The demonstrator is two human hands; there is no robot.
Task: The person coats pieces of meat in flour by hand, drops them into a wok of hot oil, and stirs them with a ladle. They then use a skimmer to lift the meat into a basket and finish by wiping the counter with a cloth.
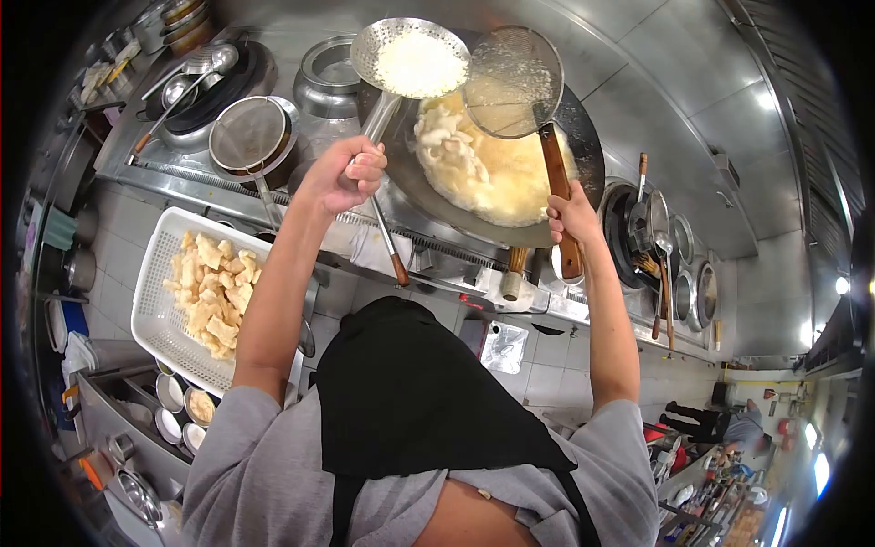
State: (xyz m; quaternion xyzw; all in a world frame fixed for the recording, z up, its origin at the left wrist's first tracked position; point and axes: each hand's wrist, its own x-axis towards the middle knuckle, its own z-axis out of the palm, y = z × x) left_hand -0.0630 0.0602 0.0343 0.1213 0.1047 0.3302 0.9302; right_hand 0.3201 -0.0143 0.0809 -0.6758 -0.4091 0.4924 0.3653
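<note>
My left hand is closed round the handle of a perforated metal skimmer, which holds pale crumbs above the wok's left rim. My right hand grips the wooden handle of a round wire mesh strainer, held over the wok. Pale crumbs cling to its mesh. Below both tools, the large dark wok contains foaming yellowish liquid with light battered pieces at its left side.
A white perforated basket of fried pieces stands at the left. Another strainer rests on a pot behind it. A lidded pot and ladles are farther back. Utensils lie right of the wok. Another person is at the far right.
</note>
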